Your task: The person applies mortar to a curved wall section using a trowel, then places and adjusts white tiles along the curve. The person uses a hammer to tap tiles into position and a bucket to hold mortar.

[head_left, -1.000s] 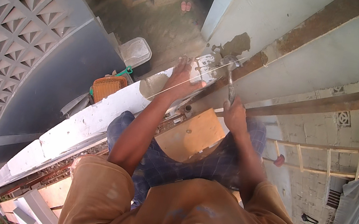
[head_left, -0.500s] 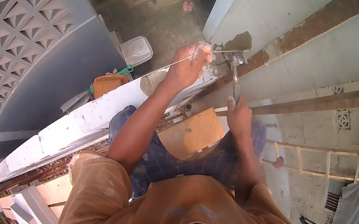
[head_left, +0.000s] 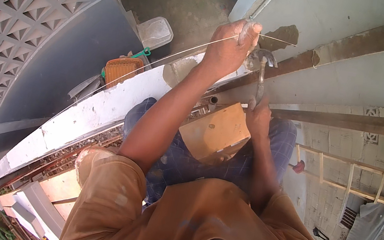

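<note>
My left hand point(head_left: 229, 49) is closed on a thin pale string point(head_left: 178, 53), up at the far end of the white wall top point(head_left: 96, 108). The string runs back along the wall toward the lower left, and a short end sticks out to the right of my fingers. In my right hand point(head_left: 258, 120) is a claw hammer point(head_left: 261, 81), gripped low on its handle. The hammer's head points away from me and sits just right of and below my left hand, near a wooden beam point(head_left: 294, 63).
An orange-tan wooden box point(head_left: 216, 129) stands between my knees. Left of the wall, lower down, are an orange basket point(head_left: 124, 68) and a whitish tub point(head_left: 156, 32). A wooden ladder point(head_left: 350, 179) lies to the right. A second beam point(head_left: 346, 120) crosses there.
My left hand has moved farther away and to the right, still holding the string. The hammer stands more upright, its head now apart from the string. The view has shifted slightly.
</note>
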A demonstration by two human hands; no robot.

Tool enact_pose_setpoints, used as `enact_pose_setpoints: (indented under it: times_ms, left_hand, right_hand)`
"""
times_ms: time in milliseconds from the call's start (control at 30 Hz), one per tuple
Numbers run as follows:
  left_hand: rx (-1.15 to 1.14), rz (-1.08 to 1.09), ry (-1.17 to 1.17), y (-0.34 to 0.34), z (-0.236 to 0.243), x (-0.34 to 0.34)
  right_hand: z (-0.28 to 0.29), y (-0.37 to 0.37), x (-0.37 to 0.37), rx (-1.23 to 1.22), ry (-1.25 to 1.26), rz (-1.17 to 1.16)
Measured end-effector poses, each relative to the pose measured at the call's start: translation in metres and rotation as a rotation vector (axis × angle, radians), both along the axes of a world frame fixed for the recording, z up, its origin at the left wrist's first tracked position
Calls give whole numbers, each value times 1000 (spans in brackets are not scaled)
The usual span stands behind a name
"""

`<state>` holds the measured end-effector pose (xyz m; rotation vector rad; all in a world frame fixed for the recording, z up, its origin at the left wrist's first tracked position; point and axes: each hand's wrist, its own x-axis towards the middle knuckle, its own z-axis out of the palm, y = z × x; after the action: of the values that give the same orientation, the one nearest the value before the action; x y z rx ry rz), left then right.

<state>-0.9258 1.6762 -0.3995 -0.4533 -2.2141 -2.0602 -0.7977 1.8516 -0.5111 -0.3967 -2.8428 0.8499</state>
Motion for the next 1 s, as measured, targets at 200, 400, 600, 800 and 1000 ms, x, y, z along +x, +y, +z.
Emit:
enact_pose_setpoints:
  times_ms: [200,400,600,800,1000]
  left_hand:
    - [2,-30,-8,-6,-2,2]
    - [67,-49,-78,-3,-4,-4]
    - [58,-76,-11,-5,-7,0]
    - [-16,-213,-203,-18,-13,2]
    - [-518,-236,73,-7,-67,-23]
  right_hand:
    - [55,-6,29,-79,122,-95]
    - [5,-8,1,111,-111,-6]
    - [21,-8,13,49,-38,-95]
    - [15,9,-1,97,-157,-83]
    - [21,16,14,138,-155,-109]
